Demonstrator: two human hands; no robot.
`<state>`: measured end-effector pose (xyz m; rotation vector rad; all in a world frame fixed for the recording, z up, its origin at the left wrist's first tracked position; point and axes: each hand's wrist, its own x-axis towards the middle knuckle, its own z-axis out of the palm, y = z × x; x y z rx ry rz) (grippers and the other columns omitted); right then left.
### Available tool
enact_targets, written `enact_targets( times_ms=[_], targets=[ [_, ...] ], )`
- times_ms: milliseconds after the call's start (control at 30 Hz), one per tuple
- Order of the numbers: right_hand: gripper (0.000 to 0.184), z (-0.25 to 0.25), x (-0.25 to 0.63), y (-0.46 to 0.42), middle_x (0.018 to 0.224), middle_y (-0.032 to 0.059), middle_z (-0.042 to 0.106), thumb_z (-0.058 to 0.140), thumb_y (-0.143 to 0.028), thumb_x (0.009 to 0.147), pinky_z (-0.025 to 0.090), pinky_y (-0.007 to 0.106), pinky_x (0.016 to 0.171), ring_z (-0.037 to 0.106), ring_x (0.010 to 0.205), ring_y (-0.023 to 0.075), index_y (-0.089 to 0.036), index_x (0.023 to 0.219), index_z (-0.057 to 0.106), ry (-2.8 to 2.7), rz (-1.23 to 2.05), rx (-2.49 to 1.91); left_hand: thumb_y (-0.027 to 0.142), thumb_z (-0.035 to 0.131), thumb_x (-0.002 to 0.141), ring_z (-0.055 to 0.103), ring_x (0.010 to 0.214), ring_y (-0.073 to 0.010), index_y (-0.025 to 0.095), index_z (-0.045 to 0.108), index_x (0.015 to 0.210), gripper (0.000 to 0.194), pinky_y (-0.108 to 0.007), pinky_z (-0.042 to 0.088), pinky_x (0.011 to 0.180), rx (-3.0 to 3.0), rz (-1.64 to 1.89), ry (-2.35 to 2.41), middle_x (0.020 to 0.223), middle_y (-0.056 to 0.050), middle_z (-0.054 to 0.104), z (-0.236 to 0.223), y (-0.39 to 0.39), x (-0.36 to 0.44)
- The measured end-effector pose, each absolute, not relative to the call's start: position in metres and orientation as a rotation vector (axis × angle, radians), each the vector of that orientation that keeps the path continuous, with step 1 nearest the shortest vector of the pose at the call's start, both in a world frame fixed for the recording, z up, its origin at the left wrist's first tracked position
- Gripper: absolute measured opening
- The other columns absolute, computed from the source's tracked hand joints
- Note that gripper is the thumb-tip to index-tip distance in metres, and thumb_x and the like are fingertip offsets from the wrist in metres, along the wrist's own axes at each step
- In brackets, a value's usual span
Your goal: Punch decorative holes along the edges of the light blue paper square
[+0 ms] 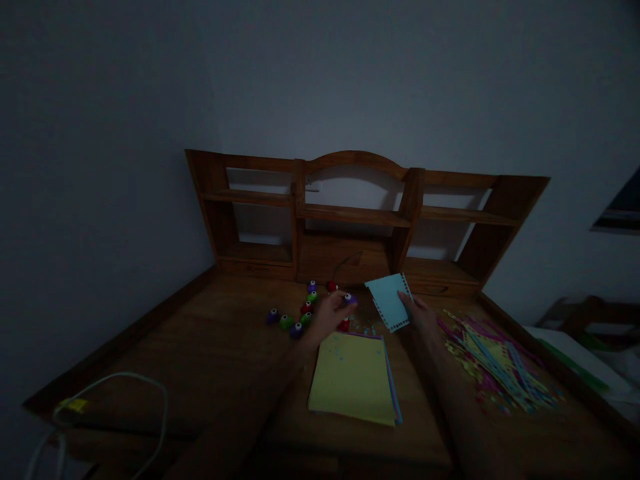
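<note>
My left hand (326, 315) is closed around a small purple craft punch (350, 299) with a pale round top, held above the desk. My right hand (419, 313) pinches a light blue paper sheet (387, 299) by its right side. Small notches or holes run along several edges of that sheet. Under my left hand sits a red punch (345, 325). Left of it stand several more punches, among them a green punch (286, 323) and a dark purple punch (297, 330). Blue paper bits (369, 329) lie between my hands.
A stack of paper (353, 383), yellow on top, lies at the desk's front. Cut strips and scraps (495, 363) are heaped at right. A wooden shelf unit (355, 215) stands along the back. A white cable (165, 400) loops at the left front. The light is dim.
</note>
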<state>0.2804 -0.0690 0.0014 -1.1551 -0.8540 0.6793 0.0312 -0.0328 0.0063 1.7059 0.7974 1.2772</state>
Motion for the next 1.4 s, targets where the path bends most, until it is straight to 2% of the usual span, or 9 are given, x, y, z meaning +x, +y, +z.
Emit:
enact_targets(
  times_ms=[167,433,533,667,867,1067,1167,1300,1400],
  targets=[
    [0.046,0.01,0.268,-0.072,0.081,0.0064,0.074,0.08,-0.052,0.06,0.051,0.028,0.057,0.066,0.063,0.0194,-0.016,0.088,0.073,-0.917,0.713,-1.204,0.034,0.076,0.072,0.061,0.075,-0.0145,0.021,0.056,0.129,0.061,-0.027,0.049,0.07,1.154,1.146,0.486,0.096,-0.005,0.065,0.006,-0.025,0.021],
    [0.043,0.018,0.26,-0.08,0.079,0.007,0.072,0.076,-0.052,0.066,0.048,0.029,0.057,0.063,0.066,0.0201,-0.016,0.089,0.074,-1.068,0.614,-1.242,0.047,0.064,0.083,0.062,0.087,-0.0195,0.019,0.067,0.111,0.04,-0.031,0.05,0.075,1.037,1.112,0.477,0.11,-0.011,0.065,0.003,-0.025,0.015],
    [0.043,0.022,0.259,-0.082,0.079,0.0063,0.071,0.075,-0.053,0.067,0.047,0.027,0.057,0.061,0.066,0.0191,-0.016,0.089,0.074,-1.092,0.58,-1.281,0.041,0.071,0.078,0.064,0.091,-0.0209,0.02,0.069,0.108,0.037,-0.033,0.05,0.081,1.114,1.125,0.511,0.115,-0.01,0.065,0.003,-0.023,0.015],
    [0.043,0.025,0.257,-0.084,0.08,0.0065,0.071,0.075,-0.052,0.066,0.047,0.028,0.06,0.061,0.068,0.0191,-0.015,0.088,0.074,-1.071,0.558,-1.269,0.032,0.08,0.068,0.064,0.096,-0.0209,0.016,0.067,0.109,0.046,-0.034,0.049,0.087,1.219,1.103,0.564,0.113,-0.011,0.067,0.002,-0.022,0.018],
    [0.04,0.032,0.256,-0.087,0.082,0.007,0.072,0.076,-0.051,0.066,0.047,0.029,0.065,0.062,0.074,0.0207,-0.016,0.085,0.075,-1.093,0.506,-1.27,0.024,0.087,0.056,0.065,0.091,-0.0194,0.015,0.068,0.1,0.049,-0.032,0.049,0.084,1.228,1.126,0.599,0.102,-0.009,0.07,0.003,-0.021,0.02],
    [0.04,0.032,0.257,-0.088,0.083,0.0073,0.072,0.077,-0.051,0.064,0.048,0.03,0.065,0.062,0.075,0.0217,-0.016,0.085,0.075,-1.084,0.493,-1.257,0.022,0.088,0.052,0.065,0.088,-0.0175,0.015,0.067,0.098,0.051,-0.031,0.049,0.083,1.251,1.135,0.601,0.097,-0.006,0.07,0.004,-0.022,0.02],
    [0.039,0.03,0.259,-0.087,0.082,0.0051,0.071,0.074,-0.051,0.067,0.048,0.028,0.063,0.062,0.073,0.0194,-0.017,0.087,0.073,-1.056,0.481,-1.212,0.029,0.086,0.057,0.066,0.088,-0.0186,0.015,0.065,0.095,0.045,-0.033,0.05,0.085,1.208,1.162,0.576,0.096,-0.007,0.07,0.006,-0.023,0.021],
    [0.041,0.028,0.263,-0.085,0.084,0.0028,0.071,0.071,-0.054,0.07,0.05,0.028,0.062,0.063,0.068,0.0175,-0.019,0.092,0.069,-0.877,0.576,-1.123,0.047,0.071,0.076,0.069,0.078,-0.02,0.015,0.059,0.095,0.038,-0.039,0.052,0.082,1.034,1.153,0.518,0.085,-0.008,0.07,0.011,-0.025,0.02],
    [0.042,0.03,0.262,-0.085,0.086,0.0033,0.071,0.072,-0.054,0.069,0.051,0.027,0.062,0.063,0.068,0.017,-0.019,0.093,0.067,-0.837,0.613,-1.111,0.046,0.07,0.078,0.068,0.074,-0.0192,0.015,0.059,0.096,0.038,-0.037,0.052,0.079,1.02,1.14,0.511,0.084,-0.008,0.07,0.013,-0.026,0.018]
  ],
)
